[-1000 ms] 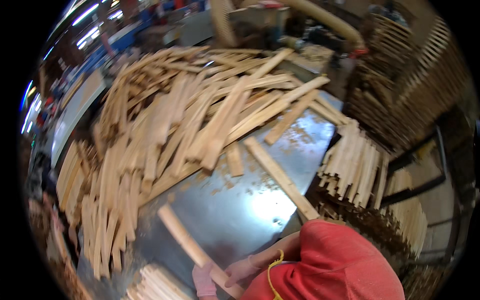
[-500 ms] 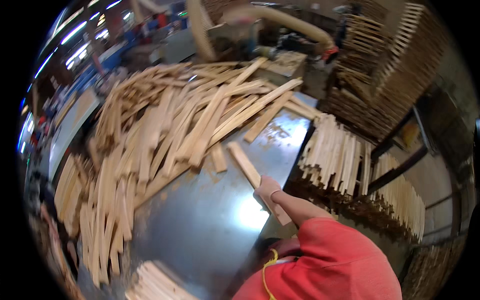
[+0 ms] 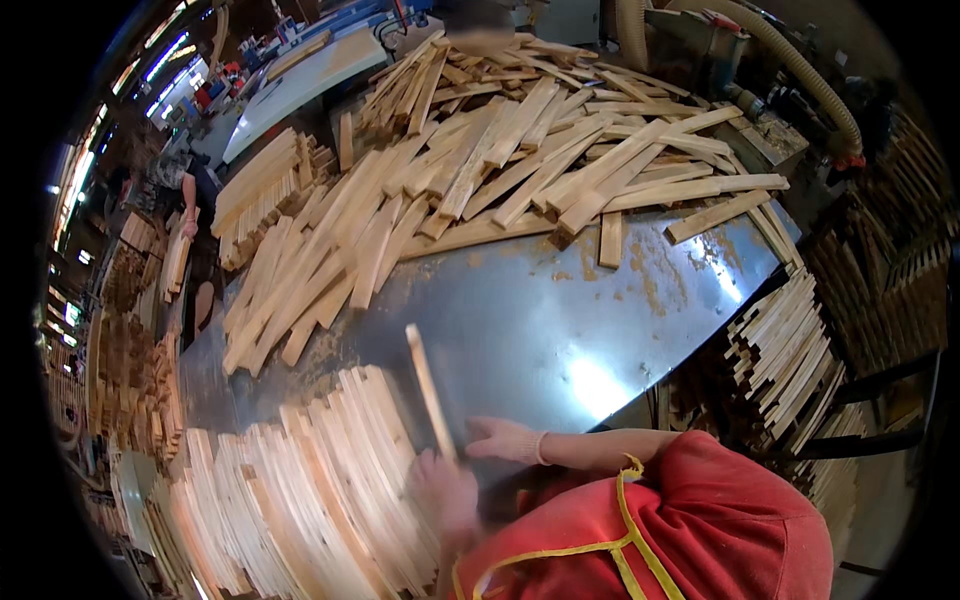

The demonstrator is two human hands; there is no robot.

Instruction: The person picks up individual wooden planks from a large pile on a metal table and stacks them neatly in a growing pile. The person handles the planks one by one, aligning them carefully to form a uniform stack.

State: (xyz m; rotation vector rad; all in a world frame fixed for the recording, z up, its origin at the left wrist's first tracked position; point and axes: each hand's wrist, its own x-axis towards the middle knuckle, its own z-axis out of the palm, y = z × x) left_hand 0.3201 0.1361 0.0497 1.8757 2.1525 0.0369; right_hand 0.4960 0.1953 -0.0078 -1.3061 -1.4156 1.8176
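Observation:
A pale wooden strip (image 3: pixel 430 390) is held on its narrow edge, pointing away from me, just right of a packed row of wooden strips (image 3: pixel 290 480). My left hand (image 3: pixel 445 490), gloved and somewhat blurred, grips its near end. Close by on the right, my gloved right hand (image 3: pixel 505 440) reaches in from the side, fingers stretched toward the strip and holding nothing. A narrow gap seems to separate the right hand from the wood. Under both lies the metal tabletop (image 3: pixel 500 320).
A jumbled heap of wooden strips (image 3: pixel 560 150) covers the table's far side. Stacked strips (image 3: pixel 790 350) stand beyond the right edge, near a dark metal frame (image 3: pixel 870 440). Another person's arm (image 3: pixel 189 200) shows at far left by a wood stack (image 3: pixel 265 190). A ribbed hose (image 3: pixel 800 60) hangs at the back.
My view has swung left, bringing the packed row into full sight. My right hand, earlier gripping a strip over the table, now holds none; my left hand has appeared with a strip.

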